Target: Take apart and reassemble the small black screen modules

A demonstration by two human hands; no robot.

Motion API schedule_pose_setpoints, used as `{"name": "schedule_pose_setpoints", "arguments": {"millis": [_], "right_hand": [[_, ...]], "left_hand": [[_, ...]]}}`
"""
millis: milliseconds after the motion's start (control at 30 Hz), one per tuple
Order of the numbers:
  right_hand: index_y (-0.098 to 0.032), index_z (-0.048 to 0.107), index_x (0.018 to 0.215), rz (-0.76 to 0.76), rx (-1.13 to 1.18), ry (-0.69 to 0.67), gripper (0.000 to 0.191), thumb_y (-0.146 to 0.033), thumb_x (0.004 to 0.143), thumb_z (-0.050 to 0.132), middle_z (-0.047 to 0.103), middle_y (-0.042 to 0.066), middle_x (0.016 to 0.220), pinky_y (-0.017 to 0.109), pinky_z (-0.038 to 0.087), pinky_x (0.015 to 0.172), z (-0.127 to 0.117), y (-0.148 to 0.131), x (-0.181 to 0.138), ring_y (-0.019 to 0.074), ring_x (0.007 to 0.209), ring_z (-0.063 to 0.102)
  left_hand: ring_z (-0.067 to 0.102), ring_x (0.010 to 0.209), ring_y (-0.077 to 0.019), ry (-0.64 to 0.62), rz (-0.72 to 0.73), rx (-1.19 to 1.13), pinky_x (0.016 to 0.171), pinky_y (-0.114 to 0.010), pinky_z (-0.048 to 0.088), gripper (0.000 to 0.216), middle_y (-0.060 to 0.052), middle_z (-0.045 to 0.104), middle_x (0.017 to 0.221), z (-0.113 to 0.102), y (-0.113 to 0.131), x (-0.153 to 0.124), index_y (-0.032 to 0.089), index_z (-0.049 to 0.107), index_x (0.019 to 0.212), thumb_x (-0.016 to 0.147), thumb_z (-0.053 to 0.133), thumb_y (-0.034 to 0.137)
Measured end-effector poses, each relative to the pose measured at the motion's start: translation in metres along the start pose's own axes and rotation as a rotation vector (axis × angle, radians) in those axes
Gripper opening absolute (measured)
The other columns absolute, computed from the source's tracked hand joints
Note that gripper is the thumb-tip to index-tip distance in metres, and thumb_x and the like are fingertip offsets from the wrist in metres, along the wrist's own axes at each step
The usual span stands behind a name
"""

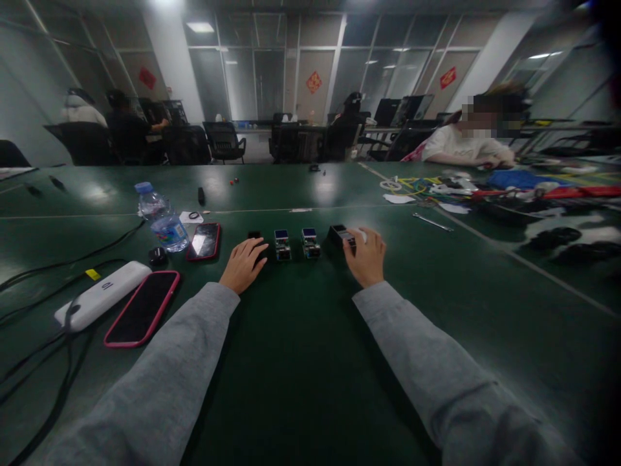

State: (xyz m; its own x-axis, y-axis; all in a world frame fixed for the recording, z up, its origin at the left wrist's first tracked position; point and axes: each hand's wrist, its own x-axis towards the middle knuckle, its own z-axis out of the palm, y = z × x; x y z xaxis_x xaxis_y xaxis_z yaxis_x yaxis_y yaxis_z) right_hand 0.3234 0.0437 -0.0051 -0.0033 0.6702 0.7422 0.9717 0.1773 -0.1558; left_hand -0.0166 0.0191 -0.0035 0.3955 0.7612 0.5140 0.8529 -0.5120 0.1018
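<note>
My left hand (244,265) lies low over the table with fingers apart, beside a small black object (253,235) that its fingers partly cover. To its right stand two small circuit modules with bluish screens, the left module (282,244) and the right module (310,243), side by side and apart from both hands. My right hand (367,257) is curled at the right end of an open-looking black box (338,235), thumb against its near side. A whitish piece (362,235) shows by those fingers; its kind is unclear.
On the left are a water bottle (163,219), a red-edged phone (204,241), a pink-cased phone (143,309), a white power bank (104,296) and black cables. A wrench (433,222) and piled wires (417,186) lie right. A person (466,145) sits across the table (301,362).
</note>
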Motion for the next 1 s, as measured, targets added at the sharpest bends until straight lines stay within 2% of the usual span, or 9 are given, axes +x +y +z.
{"name": "schedule_pose_setpoints", "arguments": {"millis": [167,300,600,1000], "right_hand": [[-0.016,0.055,0.125,0.035,0.036,-0.148,0.045,-0.047,0.095,0.044,0.050,0.017,0.119,0.045,0.044,0.089,0.012,0.015,-0.004,0.0315,0.109,0.049],[-0.015,0.050,0.129,0.012,0.069,-0.238,0.047,-0.043,0.091,0.051,0.048,0.017,0.119,0.041,0.048,0.084,0.015,0.016,-0.005,0.0297,0.102,0.053],[-0.018,0.045,0.132,0.072,0.123,-0.296,0.045,-0.032,0.090,0.051,0.047,0.015,0.120,0.041,0.052,0.078,0.018,0.019,-0.005,0.0298,0.103,0.055],[-0.019,0.045,0.132,0.093,0.117,-0.308,0.044,-0.032,0.091,0.050,0.048,0.014,0.121,0.041,0.053,0.075,0.012,0.014,-0.005,0.0291,0.098,0.057]], "left_hand": [[0.041,0.133,-0.0254,0.003,0.006,0.003,0.109,-0.048,0.037,0.039,-0.007,0.048,0.142,-0.001,0.001,0.000,0.022,0.047,0.133,0.096,0.043,0.034],[0.041,0.132,-0.0256,0.005,0.006,0.003,0.109,-0.048,0.037,0.039,-0.007,0.048,0.142,0.000,0.000,0.001,0.022,0.047,0.133,0.096,0.043,0.034],[0.041,0.132,-0.0261,0.015,0.015,-0.001,0.108,-0.049,0.038,0.039,-0.007,0.048,0.142,0.002,-0.001,0.000,0.023,0.047,0.133,0.095,0.044,0.034],[0.041,0.133,-0.0259,0.000,0.000,-0.016,0.108,-0.049,0.037,0.039,-0.008,0.048,0.142,0.001,0.000,0.001,0.023,0.048,0.132,0.095,0.044,0.034]]}}
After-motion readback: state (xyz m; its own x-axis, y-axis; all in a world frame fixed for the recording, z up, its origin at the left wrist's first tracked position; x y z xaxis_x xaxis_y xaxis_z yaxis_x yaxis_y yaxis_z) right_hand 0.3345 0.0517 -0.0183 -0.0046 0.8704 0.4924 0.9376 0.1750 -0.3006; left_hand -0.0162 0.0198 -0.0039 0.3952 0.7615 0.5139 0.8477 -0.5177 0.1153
